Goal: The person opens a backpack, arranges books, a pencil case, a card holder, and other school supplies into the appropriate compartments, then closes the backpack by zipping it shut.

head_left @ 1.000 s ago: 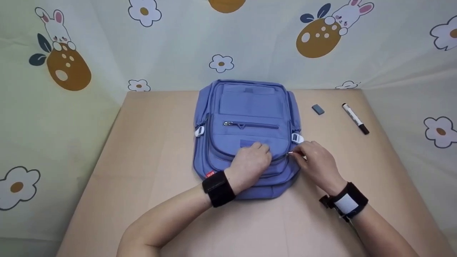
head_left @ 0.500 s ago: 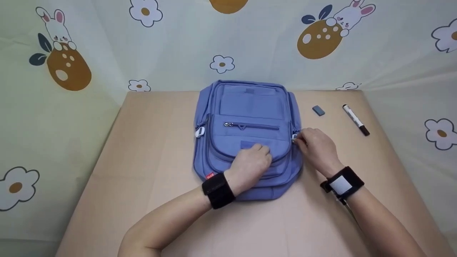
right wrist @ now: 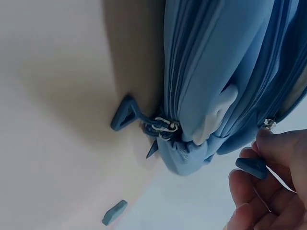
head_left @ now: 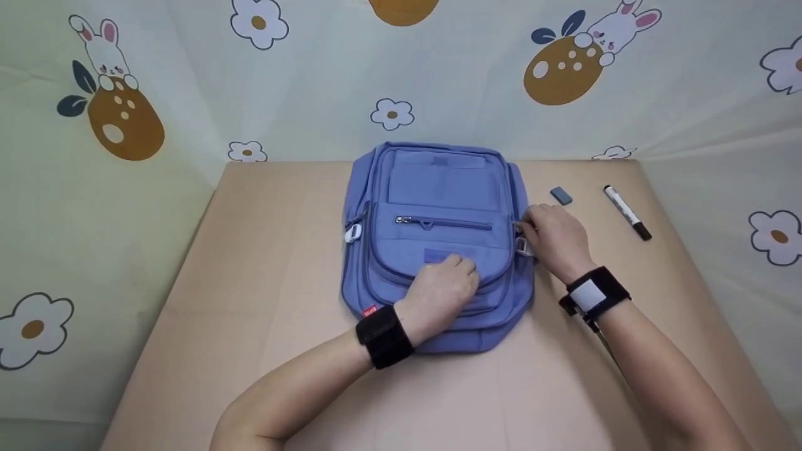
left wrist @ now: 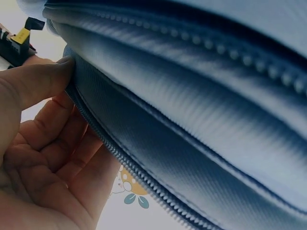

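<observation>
A blue backpack (head_left: 448,185) lies front side up on the table, its top toward the back. My left hand (head_left: 442,291) grips the lower edge of its front pocket. In the left wrist view, thumb and fingers pinch that edge, where a line of zipper teeth (left wrist: 144,179) runs, and the pocket gapes. At the bag's right side, my right hand (head_left: 557,238) pinches a zipper pull. The right wrist view shows the metal slider (right wrist: 269,124) at the thumb tip and the pull's blue tab (right wrist: 252,167) across the fingers. A white buckle (head_left: 524,247) sits just below this hand.
A small blue-grey block (head_left: 561,195), like an eraser, lies right of the backpack. Farther right is a white marker (head_left: 628,213) with a black cap. Printed cloth (head_left: 313,94) walls the table (head_left: 269,250) at the back and sides.
My right hand has moved up along the bag's right side with the zipper pull, from the pocket's lower curve to above the white buckle. The left hand keeps its place.
</observation>
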Demonstrator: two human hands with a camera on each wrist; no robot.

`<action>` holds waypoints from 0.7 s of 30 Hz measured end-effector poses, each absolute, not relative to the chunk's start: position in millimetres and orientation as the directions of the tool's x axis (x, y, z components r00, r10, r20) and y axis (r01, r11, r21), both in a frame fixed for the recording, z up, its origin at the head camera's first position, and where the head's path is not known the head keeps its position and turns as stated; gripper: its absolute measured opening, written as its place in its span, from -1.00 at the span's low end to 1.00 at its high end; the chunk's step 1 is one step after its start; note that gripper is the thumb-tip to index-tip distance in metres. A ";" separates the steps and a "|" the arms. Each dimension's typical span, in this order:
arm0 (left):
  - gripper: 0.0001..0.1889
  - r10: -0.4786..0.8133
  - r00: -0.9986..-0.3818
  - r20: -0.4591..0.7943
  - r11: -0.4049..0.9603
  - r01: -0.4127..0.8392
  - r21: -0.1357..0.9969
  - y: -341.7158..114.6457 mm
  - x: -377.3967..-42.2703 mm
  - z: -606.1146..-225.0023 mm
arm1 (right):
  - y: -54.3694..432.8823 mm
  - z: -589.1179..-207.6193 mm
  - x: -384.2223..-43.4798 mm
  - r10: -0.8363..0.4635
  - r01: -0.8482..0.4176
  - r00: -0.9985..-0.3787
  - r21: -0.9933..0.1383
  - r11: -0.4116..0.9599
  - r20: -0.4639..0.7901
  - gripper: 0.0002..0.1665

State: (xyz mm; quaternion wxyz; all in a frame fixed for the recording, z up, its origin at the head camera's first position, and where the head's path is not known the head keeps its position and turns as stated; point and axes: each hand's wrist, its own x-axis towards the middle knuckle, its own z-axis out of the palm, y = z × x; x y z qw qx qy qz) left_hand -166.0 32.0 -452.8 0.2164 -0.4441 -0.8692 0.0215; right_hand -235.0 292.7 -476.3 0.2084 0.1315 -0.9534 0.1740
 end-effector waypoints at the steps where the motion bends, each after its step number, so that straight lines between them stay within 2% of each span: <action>1: -0.90 0.782 -0.510 0.360 0.604 0.762 -0.233 32.1 -166.1 -453.2 | 292.7 -476.4 -237.4 -0.172 -0.316 -0.881 -0.277 0.907 0.442 -0.86; 16: -0.86 0.780 -0.510 0.362 0.604 0.765 -0.223 30.3 -166.7 -453.9 | 291.3 -479.3 -242.1 -0.123 -0.257 -0.903 -0.288 0.923 0.413 -0.83; 18: -0.87 0.773 -0.518 0.366 0.611 0.764 -0.209 30.0 -166.8 -454.3 | 291.2 -477.7 -238.6 -0.133 -0.278 -0.881 -0.270 0.922 0.455 -0.79; 21: -0.87 0.763 -0.524 0.378 0.618 0.764 -0.188 29.6 -167.3 -455.2 | 290.2 -474.9 -228.1 -0.199 -0.378 -0.807 -0.228 0.897 0.557 -0.80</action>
